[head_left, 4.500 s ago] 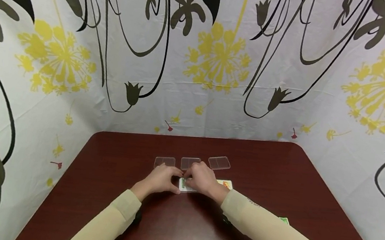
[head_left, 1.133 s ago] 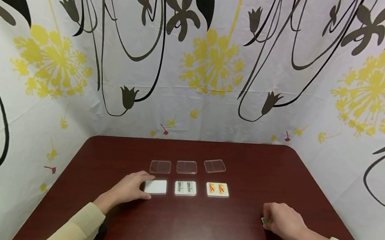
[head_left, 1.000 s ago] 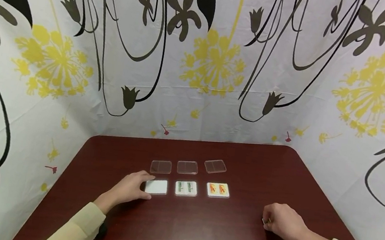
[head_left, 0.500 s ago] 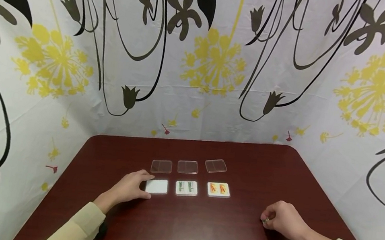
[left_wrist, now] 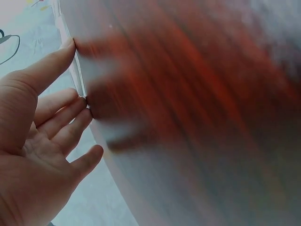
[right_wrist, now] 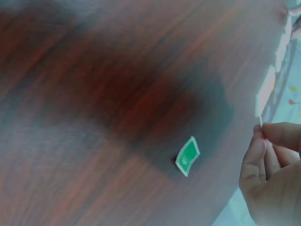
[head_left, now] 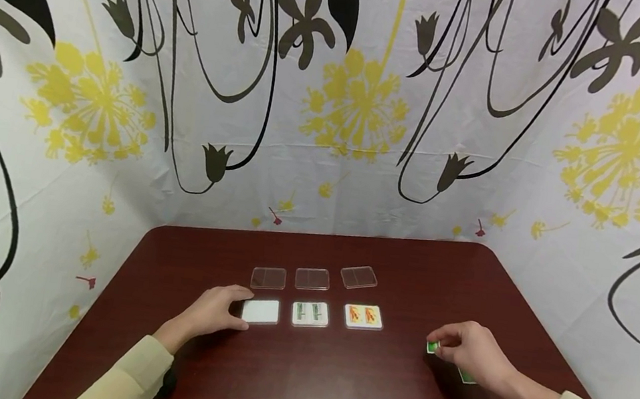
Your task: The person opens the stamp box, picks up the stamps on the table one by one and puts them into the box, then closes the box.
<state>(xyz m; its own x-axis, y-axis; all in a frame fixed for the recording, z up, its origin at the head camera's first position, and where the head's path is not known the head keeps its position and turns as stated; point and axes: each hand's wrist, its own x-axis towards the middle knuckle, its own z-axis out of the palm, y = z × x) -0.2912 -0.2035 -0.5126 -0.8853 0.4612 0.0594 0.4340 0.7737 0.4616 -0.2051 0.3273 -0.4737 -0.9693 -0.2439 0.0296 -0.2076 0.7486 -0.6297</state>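
The right hand (head_left: pixel 475 356) pinches a small green stamp (head_left: pixel 431 347) between thumb and fingers, well right of the white case (head_left: pixel 263 311), long axis hard to tell! A second stamp (right_wrist: pixel 188 157) lies on the table (head_left: pixel 331 390) near that hand. Over at the case, the left hand (head_left: pixel 209 314), fingers spread from thumb, touches its left end.

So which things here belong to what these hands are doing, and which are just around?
Likely part of the job:
green piece pinched in the right hand
loose green piece
white case at the left hand
green-print case
orange-print case
three clear trays, perhaps

Just around:
tabletop
patterned cloth
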